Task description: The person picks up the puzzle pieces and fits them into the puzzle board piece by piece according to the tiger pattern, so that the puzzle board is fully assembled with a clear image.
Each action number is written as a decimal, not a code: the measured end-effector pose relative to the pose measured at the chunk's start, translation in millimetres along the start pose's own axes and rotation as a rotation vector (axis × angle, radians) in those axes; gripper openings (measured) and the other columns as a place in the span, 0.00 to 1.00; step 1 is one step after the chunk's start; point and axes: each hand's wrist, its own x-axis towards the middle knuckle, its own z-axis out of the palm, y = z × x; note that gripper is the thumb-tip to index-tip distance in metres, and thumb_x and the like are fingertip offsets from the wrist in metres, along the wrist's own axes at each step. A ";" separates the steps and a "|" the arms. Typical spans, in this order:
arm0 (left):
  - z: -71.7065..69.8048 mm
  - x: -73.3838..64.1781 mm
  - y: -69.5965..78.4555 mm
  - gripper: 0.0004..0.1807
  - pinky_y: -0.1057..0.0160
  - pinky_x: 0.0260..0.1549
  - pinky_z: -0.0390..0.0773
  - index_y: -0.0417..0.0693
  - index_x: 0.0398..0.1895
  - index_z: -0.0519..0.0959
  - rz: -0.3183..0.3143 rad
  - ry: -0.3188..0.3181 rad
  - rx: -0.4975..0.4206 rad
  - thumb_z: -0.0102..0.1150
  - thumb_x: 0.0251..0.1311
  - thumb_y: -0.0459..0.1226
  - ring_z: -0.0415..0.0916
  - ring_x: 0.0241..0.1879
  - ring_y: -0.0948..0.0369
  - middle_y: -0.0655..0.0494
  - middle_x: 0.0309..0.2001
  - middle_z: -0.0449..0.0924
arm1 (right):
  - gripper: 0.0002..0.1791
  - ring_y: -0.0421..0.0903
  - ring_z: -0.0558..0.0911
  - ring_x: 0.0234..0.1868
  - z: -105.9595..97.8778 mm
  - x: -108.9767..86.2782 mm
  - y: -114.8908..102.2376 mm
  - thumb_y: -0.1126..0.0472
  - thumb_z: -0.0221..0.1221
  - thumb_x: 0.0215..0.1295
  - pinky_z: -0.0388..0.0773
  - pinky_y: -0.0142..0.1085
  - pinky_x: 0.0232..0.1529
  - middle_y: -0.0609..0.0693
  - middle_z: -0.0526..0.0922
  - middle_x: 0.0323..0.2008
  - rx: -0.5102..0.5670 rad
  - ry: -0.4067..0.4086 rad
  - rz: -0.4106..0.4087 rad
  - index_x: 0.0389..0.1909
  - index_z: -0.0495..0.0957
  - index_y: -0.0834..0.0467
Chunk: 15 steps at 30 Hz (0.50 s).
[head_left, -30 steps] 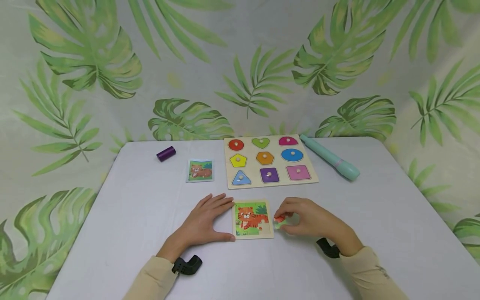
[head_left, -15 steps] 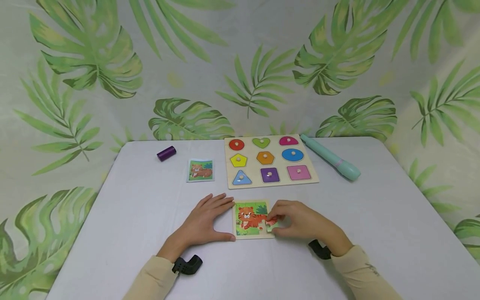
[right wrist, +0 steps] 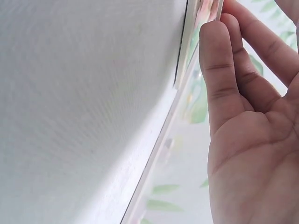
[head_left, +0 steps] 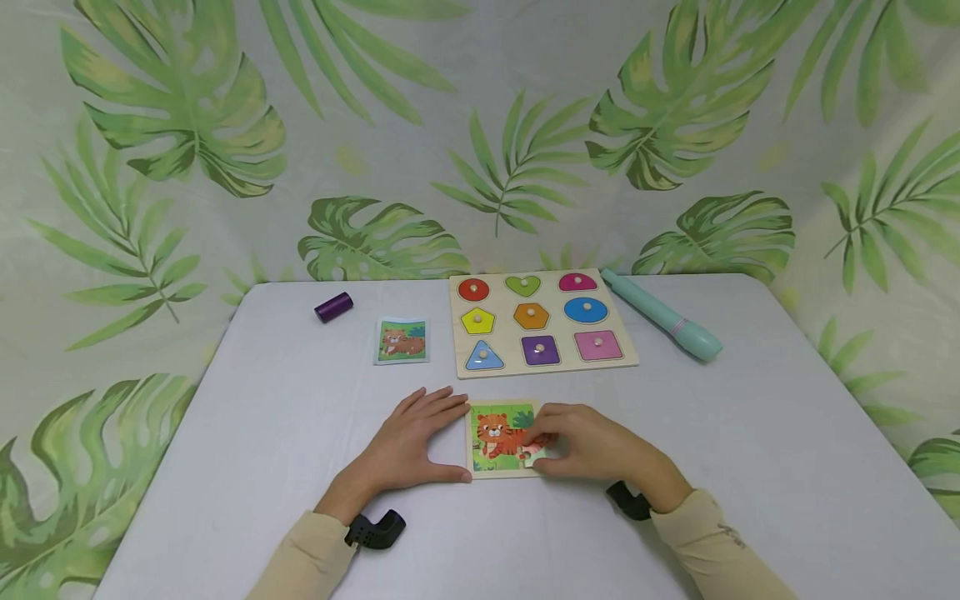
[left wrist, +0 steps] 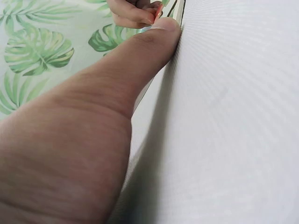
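Observation:
A small square tiger jigsaw puzzle [head_left: 495, 425] in a pale wooden frame lies on the white table. My left hand [head_left: 408, 442] rests flat at its left side, fingers and thumb straight and spread, with tips at the frame's edge. Over the lower right of the picture, my right hand [head_left: 592, 442] pinches a puzzle piece [head_left: 537, 451] between thumb and fingers. The right wrist view shows the piece [right wrist: 216, 10] tilted on edge just above the board, partly hidden by the fingers. In the left wrist view my left thumb [left wrist: 154, 39] lies along the frame.
Behind the puzzle lies a wooden shape board [head_left: 498, 333] with knobbed pieces. Left of it is a tiger picture card [head_left: 401, 342], and farther left a purple cylinder [head_left: 333, 307]. A mint-green microphone-shaped object [head_left: 663, 317] lies at the right.
My right hand has moved left with the puzzle piece, from beside the frame to over the picture's lower right. The left hand has stayed in place.

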 end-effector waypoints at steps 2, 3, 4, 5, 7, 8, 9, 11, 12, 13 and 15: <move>0.3 -0.1 -0.1 0.54 0.48 0.82 0.45 0.55 0.78 0.67 0.000 0.002 -0.001 0.68 0.50 0.70 0.53 0.81 0.57 0.61 0.78 0.64 | 0.16 0.34 0.77 0.40 0.9 1.0 -1.3 0.53 0.74 0.60 0.83 0.28 0.44 0.36 0.81 0.42 -0.001 -0.006 0.008 0.50 0.87 0.47; 0.4 0.0 -0.1 0.54 0.48 0.82 0.45 0.55 0.78 0.67 -0.001 0.002 -0.001 0.69 0.50 0.70 0.53 0.81 0.57 0.61 0.78 0.65 | 0.16 0.34 0.77 0.40 1.4 1.3 -1.6 0.53 0.74 0.60 0.83 0.28 0.44 0.36 0.81 0.42 -0.004 -0.009 0.009 0.50 0.87 0.46; 0.4 0.0 -0.1 0.54 0.48 0.82 0.45 0.55 0.78 0.67 0.000 0.003 -0.002 0.69 0.50 0.70 0.53 0.81 0.57 0.61 0.78 0.65 | 0.16 0.34 0.77 0.40 1.9 1.6 -1.6 0.53 0.74 0.60 0.82 0.28 0.44 0.35 0.81 0.42 -0.007 -0.010 0.009 0.50 0.87 0.46; 0.3 -0.1 0.0 0.54 0.48 0.82 0.45 0.55 0.77 0.68 -0.001 0.002 -0.003 0.69 0.50 0.70 0.53 0.81 0.57 0.61 0.78 0.65 | 0.16 0.34 0.76 0.40 2.2 1.9 -1.8 0.53 0.74 0.60 0.82 0.28 0.44 0.36 0.81 0.42 -0.009 -0.011 0.010 0.50 0.87 0.46; 0.2 -0.2 0.0 0.54 0.48 0.82 0.45 0.55 0.77 0.68 -0.001 0.002 -0.004 0.69 0.50 0.70 0.53 0.80 0.57 0.61 0.78 0.65 | 0.16 0.34 0.76 0.40 2.8 2.4 -2.0 0.53 0.74 0.60 0.82 0.28 0.44 0.36 0.81 0.42 -0.009 -0.014 0.009 0.49 0.87 0.46; 0.1 -0.2 0.1 0.54 0.48 0.82 0.45 0.55 0.77 0.68 -0.001 0.000 -0.006 0.69 0.50 0.70 0.53 0.81 0.57 0.61 0.78 0.65 | 0.16 0.34 0.76 0.40 3.0 2.8 -1.9 0.53 0.74 0.60 0.82 0.28 0.44 0.36 0.81 0.42 -0.011 -0.015 0.007 0.49 0.87 0.46; 0.0 -0.2 0.1 0.54 0.48 0.82 0.45 0.55 0.77 0.68 0.000 0.000 -0.006 0.69 0.50 0.70 0.53 0.81 0.57 0.61 0.78 0.65 | 0.16 0.34 0.76 0.40 3.2 3.1 -2.1 0.53 0.74 0.60 0.82 0.28 0.44 0.36 0.81 0.43 -0.013 -0.016 0.007 0.49 0.87 0.46; -0.3 -0.2 0.2 0.54 0.48 0.82 0.44 0.55 0.78 0.67 -0.002 -0.002 -0.005 0.69 0.50 0.69 0.53 0.81 0.57 0.60 0.78 0.65 | 0.16 0.34 0.76 0.40 3.4 3.7 -2.3 0.54 0.74 0.60 0.82 0.28 0.44 0.36 0.82 0.43 -0.016 -0.018 0.007 0.49 0.88 0.46; -0.4 -0.1 0.4 0.54 0.48 0.82 0.44 0.55 0.78 0.67 -0.002 -0.003 -0.005 0.69 0.50 0.69 0.53 0.81 0.57 0.60 0.78 0.65 | 0.16 0.34 0.76 0.40 3.5 4.1 -2.3 0.53 0.74 0.60 0.82 0.29 0.44 0.36 0.82 0.43 -0.020 -0.019 0.006 0.49 0.88 0.46; -0.6 -0.1 0.6 0.54 0.48 0.82 0.44 0.55 0.78 0.67 -0.002 -0.003 -0.004 0.69 0.50 0.69 0.53 0.81 0.57 0.60 0.78 0.65 | 0.16 0.34 0.76 0.40 3.4 4.3 -2.8 0.53 0.74 0.60 0.82 0.29 0.44 0.36 0.82 0.43 -0.023 -0.021 0.008 0.49 0.88 0.46; -1.0 -0.1 0.9 0.54 0.48 0.82 0.45 0.55 0.78 0.67 -0.003 -0.002 -0.004 0.69 0.50 0.69 0.53 0.81 0.57 0.60 0.78 0.65 | 0.15 0.34 0.76 0.40 3.4 4.9 -3.3 0.53 0.74 0.60 0.82 0.29 0.44 0.36 0.82 0.43 -0.030 -0.025 0.009 0.48 0.88 0.46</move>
